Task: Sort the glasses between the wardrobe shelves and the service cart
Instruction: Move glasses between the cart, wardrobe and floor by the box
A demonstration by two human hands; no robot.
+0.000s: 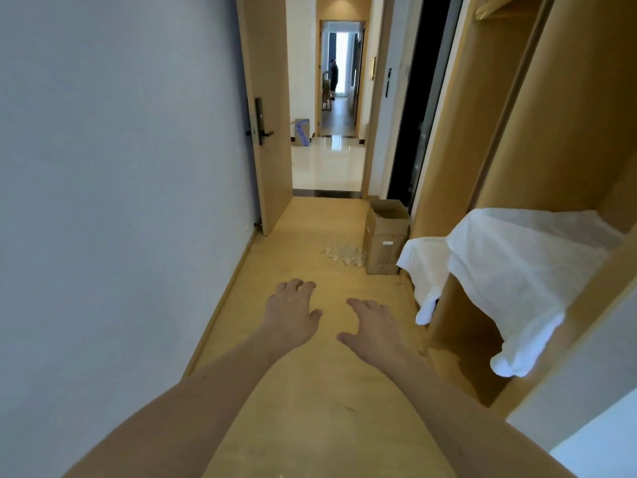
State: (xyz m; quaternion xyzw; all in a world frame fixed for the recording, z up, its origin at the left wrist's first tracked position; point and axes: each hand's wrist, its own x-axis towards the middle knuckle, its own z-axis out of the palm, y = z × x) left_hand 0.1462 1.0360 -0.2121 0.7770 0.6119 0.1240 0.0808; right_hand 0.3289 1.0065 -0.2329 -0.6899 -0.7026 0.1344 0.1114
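Several clear glasses (343,253) stand in a cluster on the wooden floor ahead, just left of a cardboard box. My left hand (293,310) and my right hand (374,327) are stretched forward over the floor, palms down, fingers relaxed and holding nothing. Both hands are well short of the glasses. On the right is the open wardrobe (517,139); a white cloth (517,270) drapes over its shelf and hangs over the front edge. No service cart is in view.
An open cardboard box (384,236) stands against the wardrobe side. A white wall runs along the left. A wooden door (267,108) stands open onto a tiled hallway. Another box (302,132) sits there, and a person stands far off in a distant room.
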